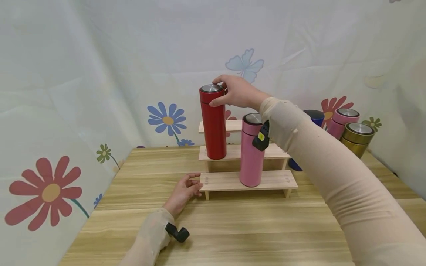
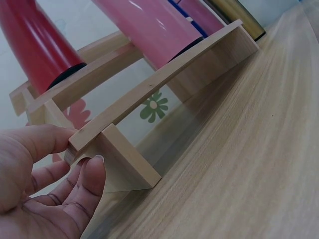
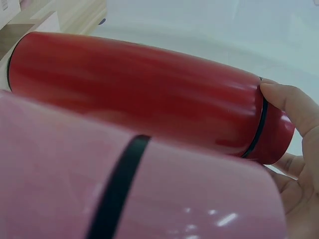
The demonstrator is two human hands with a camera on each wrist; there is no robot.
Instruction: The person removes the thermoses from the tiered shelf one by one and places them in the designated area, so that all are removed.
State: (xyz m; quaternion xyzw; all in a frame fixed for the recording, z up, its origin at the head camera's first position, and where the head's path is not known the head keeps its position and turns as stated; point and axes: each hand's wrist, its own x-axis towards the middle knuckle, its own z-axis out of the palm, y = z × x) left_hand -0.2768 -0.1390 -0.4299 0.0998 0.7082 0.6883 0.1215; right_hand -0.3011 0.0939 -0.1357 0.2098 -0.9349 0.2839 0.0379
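Observation:
My right hand point(image 1: 239, 92) grips the capped top of a red thermos point(image 1: 214, 129), which stands upright on the middle step at the left of a wooden tiered stand point(image 1: 221, 180). In the right wrist view the thumb lies near the black ring below the red lid point(image 3: 279, 134). Closer to me, a pink thermos point(image 1: 251, 159) stands on the lowest step, beneath my right wrist. My left hand point(image 1: 184, 192) holds the left end of that lowest step; in the left wrist view its fingers and thumb pinch the board's corner point(image 2: 82, 139).
Behind my right forearm stand a blue thermos point(image 1: 314, 116), a second pink thermos point(image 1: 342, 120) and a gold thermos point(image 1: 357, 138), partly hidden. The stand rests on a wood-grain table point(image 1: 239, 229). A white flowered cloth point(image 1: 133, 74) hangs behind.

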